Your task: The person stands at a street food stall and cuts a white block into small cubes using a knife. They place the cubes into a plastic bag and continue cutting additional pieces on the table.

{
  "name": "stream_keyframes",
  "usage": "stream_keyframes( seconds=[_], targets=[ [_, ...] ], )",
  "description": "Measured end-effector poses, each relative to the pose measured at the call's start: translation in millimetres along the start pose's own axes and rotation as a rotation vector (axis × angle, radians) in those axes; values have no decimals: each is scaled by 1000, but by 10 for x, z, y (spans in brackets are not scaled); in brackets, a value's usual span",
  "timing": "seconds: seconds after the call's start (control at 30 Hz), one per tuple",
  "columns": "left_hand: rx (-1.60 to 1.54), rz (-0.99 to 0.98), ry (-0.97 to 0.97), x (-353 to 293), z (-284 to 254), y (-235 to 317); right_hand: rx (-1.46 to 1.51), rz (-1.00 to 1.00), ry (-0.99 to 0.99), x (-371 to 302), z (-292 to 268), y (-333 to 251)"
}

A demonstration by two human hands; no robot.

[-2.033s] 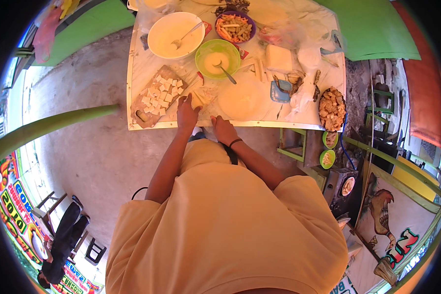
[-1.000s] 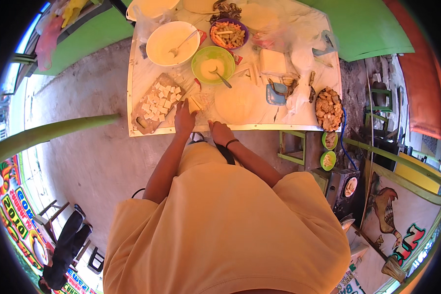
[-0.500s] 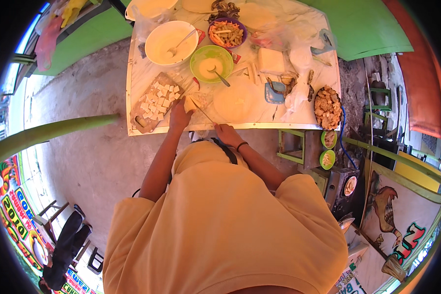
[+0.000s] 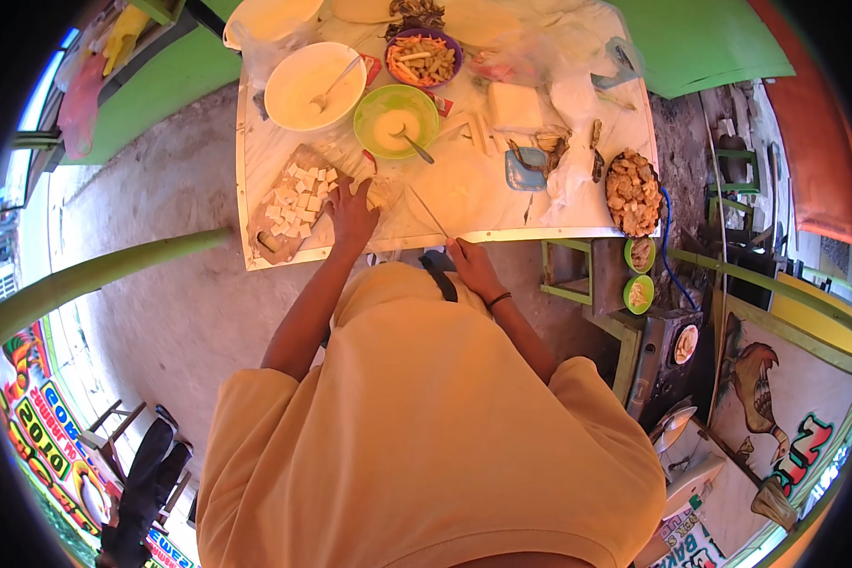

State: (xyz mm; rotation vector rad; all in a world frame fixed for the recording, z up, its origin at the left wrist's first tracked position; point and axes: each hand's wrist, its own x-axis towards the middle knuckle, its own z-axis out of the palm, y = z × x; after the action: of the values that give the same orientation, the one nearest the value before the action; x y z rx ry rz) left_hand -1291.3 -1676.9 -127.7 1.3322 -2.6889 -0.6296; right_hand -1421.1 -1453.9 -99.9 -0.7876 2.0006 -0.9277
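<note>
My right hand (image 4: pixel 475 265) is closed around the handle of a knife (image 4: pixel 429 210), low at the table's front edge. The blade points up and to the left. My left hand (image 4: pixel 352 218) has its fingers apart, reaching over the right side of a wooden cutting board (image 4: pixel 260 225). White tofu-like cubes (image 4: pixel 298 201) are heaped on that board, just left of my fingers. Beside my left hand, on the knife side, lies a small pale yellowish piece (image 4: pixel 381 194), partly hidden by the hand; its kind is unclear.
Past my hands stand a green bowl (image 4: pixel 362 118) with a spoon and a large white bowl (image 4: pixel 279 93). A purple bowl (image 4: pixel 458 59) holds orange and brown pieces. Fried food (image 4: pixel 634 194) fills a container at the table's right corner. A blue dish (image 4: pixel 523 176) sits nearer the middle.
The knife has moved away to the right from the yellowish piece, with my right hand. My left hand has loosened from the piece and spread its fingers. The whole view has shifted slightly.
</note>
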Motion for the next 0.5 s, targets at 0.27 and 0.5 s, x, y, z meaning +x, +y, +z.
stream_keyframes(
  seconds=[0.27, 0.5],
  targets=[
    [-113, 100, -4, 84, -73, -23, 29, 7, 109, -96, -174, 61],
    [-439, 61, 142, 237, -199, -59, 50, -47, 94, -60, -206, 114]
  ],
)
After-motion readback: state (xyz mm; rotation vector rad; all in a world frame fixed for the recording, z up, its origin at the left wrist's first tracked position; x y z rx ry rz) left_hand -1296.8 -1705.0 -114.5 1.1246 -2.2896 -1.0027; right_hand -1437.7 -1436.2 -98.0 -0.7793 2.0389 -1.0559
